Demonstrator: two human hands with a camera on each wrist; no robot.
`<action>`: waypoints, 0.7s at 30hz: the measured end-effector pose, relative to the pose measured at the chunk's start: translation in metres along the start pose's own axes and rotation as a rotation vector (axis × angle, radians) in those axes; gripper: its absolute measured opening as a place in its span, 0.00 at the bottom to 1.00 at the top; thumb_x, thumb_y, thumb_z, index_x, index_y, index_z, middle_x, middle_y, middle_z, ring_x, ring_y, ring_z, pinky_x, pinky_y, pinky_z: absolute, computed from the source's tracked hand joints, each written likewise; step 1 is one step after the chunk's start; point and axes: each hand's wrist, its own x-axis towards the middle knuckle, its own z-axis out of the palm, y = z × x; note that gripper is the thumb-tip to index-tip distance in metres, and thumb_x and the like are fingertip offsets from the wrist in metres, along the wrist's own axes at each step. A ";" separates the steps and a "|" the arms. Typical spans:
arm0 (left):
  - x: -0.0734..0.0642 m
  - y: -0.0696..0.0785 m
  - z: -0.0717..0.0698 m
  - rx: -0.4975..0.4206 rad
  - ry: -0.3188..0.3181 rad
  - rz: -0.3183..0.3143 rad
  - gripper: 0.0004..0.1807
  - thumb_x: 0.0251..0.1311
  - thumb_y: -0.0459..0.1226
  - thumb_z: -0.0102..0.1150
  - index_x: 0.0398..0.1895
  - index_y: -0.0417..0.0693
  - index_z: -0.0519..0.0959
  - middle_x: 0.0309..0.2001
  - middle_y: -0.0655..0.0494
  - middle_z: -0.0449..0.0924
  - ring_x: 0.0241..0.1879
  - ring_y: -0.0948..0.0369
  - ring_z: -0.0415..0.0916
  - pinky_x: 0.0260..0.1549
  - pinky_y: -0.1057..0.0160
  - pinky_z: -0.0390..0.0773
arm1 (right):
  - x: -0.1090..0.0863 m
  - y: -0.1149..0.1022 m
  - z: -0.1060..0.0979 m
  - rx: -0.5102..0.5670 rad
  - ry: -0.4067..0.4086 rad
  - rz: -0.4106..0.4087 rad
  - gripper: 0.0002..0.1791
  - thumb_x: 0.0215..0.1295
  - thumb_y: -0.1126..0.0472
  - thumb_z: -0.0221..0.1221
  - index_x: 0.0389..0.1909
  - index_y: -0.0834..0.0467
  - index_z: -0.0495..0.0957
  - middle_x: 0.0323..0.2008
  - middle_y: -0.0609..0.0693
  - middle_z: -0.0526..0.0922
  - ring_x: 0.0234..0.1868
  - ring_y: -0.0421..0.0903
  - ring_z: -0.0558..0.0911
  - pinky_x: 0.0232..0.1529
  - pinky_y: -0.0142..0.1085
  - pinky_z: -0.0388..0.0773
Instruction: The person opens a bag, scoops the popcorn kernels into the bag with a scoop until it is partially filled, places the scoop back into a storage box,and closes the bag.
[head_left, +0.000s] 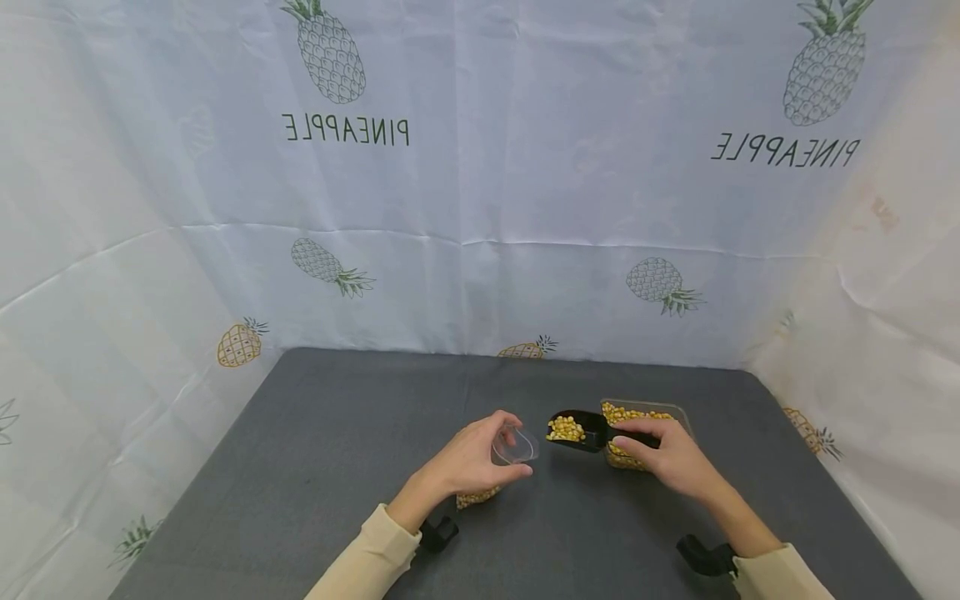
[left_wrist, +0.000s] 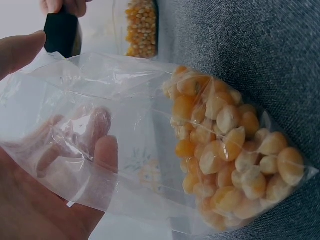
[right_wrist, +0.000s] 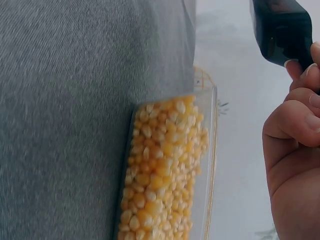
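My left hand (head_left: 476, 457) holds a clear plastic bag (left_wrist: 125, 75) at its mouth, the fingers curled round the rim and the thumb on the near side. Corn kernels (left_wrist: 225, 155) fill the bottom of the bag, which hangs down close to the table. Between its thumb and fingers my right hand (head_left: 671, 458) grips the handle of a black scoop (head_left: 594, 435). A small heap of corn kernels (head_left: 566, 429) lies at the scoop's front, which points left at the bag's opening, a short gap away. The right wrist view shows only the scoop's underside.
Below the right hand stands a clear rectangular container (right_wrist: 212, 130) with many corn kernels in it. Everything is on a dark grey table (head_left: 360, 442). White cloth (head_left: 465, 183) printed with pineapples encloses the back and sides.
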 end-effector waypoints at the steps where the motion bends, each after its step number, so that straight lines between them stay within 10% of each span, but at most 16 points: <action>1: 0.000 0.000 0.000 0.001 0.000 0.001 0.34 0.62 0.54 0.67 0.65 0.44 0.72 0.47 0.48 0.80 0.36 0.70 0.77 0.39 0.65 0.80 | 0.000 -0.002 0.001 0.004 -0.002 -0.008 0.17 0.73 0.57 0.61 0.56 0.63 0.83 0.54 0.60 0.84 0.56 0.65 0.81 0.52 0.60 0.78; 21: -0.001 0.000 0.000 -0.007 -0.013 -0.003 0.35 0.63 0.54 0.66 0.66 0.46 0.70 0.46 0.53 0.79 0.35 0.72 0.77 0.39 0.65 0.80 | 0.002 -0.026 0.010 0.056 -0.043 -0.089 0.14 0.72 0.60 0.62 0.54 0.60 0.85 0.53 0.55 0.85 0.54 0.53 0.83 0.50 0.41 0.81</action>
